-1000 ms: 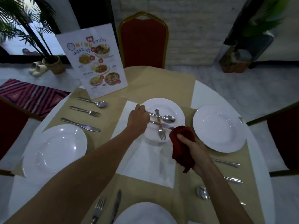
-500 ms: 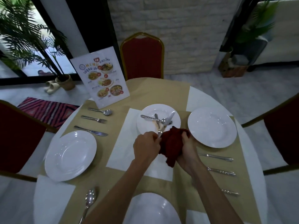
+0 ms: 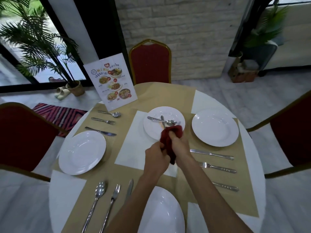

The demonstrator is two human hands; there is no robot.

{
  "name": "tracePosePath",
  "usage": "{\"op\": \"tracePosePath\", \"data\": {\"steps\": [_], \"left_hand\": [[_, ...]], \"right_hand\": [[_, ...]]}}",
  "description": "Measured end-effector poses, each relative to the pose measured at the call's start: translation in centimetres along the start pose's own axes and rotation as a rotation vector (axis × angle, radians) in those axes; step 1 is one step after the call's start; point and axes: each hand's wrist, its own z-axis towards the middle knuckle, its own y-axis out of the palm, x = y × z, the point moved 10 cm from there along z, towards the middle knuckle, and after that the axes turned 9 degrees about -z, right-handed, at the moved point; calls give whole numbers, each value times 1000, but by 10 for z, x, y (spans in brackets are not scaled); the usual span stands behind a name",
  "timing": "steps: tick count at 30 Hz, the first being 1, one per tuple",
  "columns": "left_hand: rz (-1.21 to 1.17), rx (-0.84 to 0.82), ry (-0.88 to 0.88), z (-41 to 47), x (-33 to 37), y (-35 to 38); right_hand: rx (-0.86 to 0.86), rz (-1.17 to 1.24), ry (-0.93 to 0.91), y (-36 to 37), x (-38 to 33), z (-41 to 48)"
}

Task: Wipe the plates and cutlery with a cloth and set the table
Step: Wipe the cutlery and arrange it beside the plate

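My right hand [image 3: 179,142] is closed on a dark red cloth [image 3: 169,137] bunched around a table knife, of which only the tip [image 3: 179,122] shows. My left hand [image 3: 155,153] grips the knife's lower end, pressed against the cloth. Both hands hover over the near edge of the centre white plate [image 3: 168,112]. A spoon [image 3: 160,119] and a fork [image 3: 162,121] lie crossed on that plate. Three more white plates sit at the left [image 3: 82,153], right [image 3: 215,127] and near [image 3: 161,214] places of the round table.
Cutlery lies at three places: a far-left knife [image 3: 101,131], a right knife [image 3: 212,154] and fork [image 3: 217,167], a near spoon [image 3: 96,204] and fork [image 3: 111,202]. A menu stand [image 3: 112,83] is at the back left. Red chairs [image 3: 150,62] ring the table.
My left hand lifted the knife off the centre plate and brought it to the cloth. Both hands now meet, and the cloth covers more of the blade than half a second ago.
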Motion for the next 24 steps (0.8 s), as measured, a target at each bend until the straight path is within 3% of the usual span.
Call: {"op": "tracePosePath", "data": {"steps": [3,8,12,18,22,24], "left_hand": [[33,38,25,-4,2,-15],[24,14,23,-19,7,-13],[32,71,15,-24,9,-19],[24,23,36,-49,24,5],[52,57,10,-53,34,6],[31,23,33,-59,37,9]], "right_hand": [[-44,-125,-10,0,1,-9],[108,123,23,-21,-7,-4],[-49,-53,5,-9,3,-31],[150,98,31,-60,-2,-23],[-33,-117,-34,-46,9,-52],[-5,-81,-25,-69,0,-43]]}}
